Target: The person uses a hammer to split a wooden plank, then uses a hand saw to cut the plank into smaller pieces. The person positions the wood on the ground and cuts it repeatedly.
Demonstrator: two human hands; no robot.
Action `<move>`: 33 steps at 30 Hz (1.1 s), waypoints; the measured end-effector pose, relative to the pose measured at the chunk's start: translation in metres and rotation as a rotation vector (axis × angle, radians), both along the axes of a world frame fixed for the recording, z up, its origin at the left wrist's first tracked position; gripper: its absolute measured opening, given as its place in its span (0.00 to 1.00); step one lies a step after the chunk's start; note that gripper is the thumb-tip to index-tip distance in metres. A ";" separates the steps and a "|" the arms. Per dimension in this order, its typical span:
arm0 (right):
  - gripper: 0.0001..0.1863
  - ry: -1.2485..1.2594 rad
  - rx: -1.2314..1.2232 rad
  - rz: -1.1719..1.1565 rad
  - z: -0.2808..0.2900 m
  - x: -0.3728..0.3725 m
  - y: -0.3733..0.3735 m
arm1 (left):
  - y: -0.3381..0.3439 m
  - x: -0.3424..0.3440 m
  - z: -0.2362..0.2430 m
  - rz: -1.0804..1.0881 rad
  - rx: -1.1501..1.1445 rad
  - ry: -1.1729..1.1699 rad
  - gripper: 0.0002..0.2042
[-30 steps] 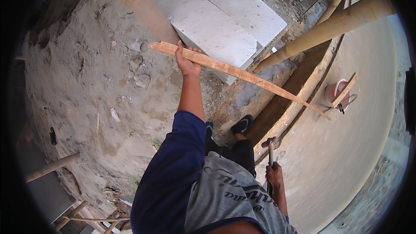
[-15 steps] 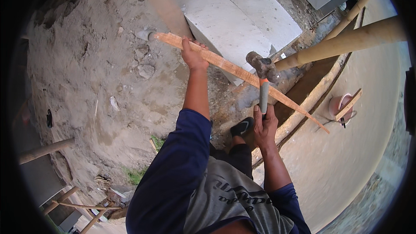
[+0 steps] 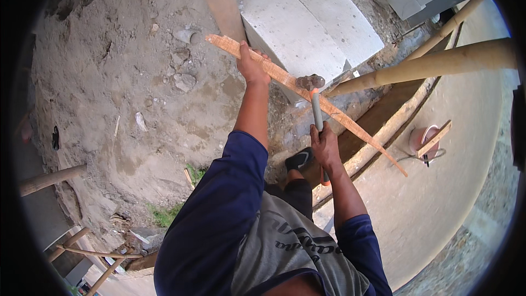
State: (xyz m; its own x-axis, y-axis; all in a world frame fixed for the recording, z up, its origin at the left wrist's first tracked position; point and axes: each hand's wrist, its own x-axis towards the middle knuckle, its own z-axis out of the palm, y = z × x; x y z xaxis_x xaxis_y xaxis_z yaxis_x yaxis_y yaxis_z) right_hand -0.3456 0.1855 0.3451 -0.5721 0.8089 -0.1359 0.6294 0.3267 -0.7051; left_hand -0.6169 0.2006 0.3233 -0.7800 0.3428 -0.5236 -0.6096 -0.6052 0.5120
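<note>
l. hand (image 3: 253, 68) has grip closed around tapered wooden plank (image 3: 282, 77); r. hand (image 3: 326, 147) has grip closed on club hammer (image 3: 317, 111), w/ head over plank.

The long, tapering reddish-brown strip (image 3: 341, 116) is bare wood, matt and rough along its grain; the grey-and-orange-handled hammer (image 3: 316, 107) has a dull, dark, blotchy metal head (image 3: 310, 81), its handle matt and smooth, whether rubber or plastic cannot be told; the large pale-grey rectangular blocks (image 3: 318, 27) look chalky, matt and finely pitted; the thick yellowish bamboo pole (image 3: 433, 69) is smooth with a faint sheen; the grey-brown ground (image 3: 126, 77) is rough, crumbly earth; the round pinkish bucket (image 3: 415, 139) looks like smooth plastic; the grey-and-navy shirt (image 3: 263, 266) is matt cloth.
</note>
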 end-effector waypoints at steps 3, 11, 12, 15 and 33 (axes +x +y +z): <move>0.21 -0.043 -0.093 -0.037 0.040 -0.002 0.008 | -0.016 -0.014 -0.016 0.020 0.044 -0.015 0.17; 0.13 -0.201 0.394 -0.039 0.049 -0.047 0.108 | -0.085 -0.020 0.064 -0.083 0.069 0.193 0.20; 0.12 -0.202 0.449 -0.039 0.029 -0.054 0.127 | -0.090 -0.018 0.070 -0.101 0.056 0.216 0.21; 0.15 -0.220 0.362 -0.030 -0.007 -0.084 0.147 | -0.110 -0.013 0.080 -0.151 0.041 0.238 0.21; 0.20 -0.258 0.124 -0.778 0.084 0.334 -0.168 | 0.024 0.105 0.143 -0.608 -0.143 0.068 0.23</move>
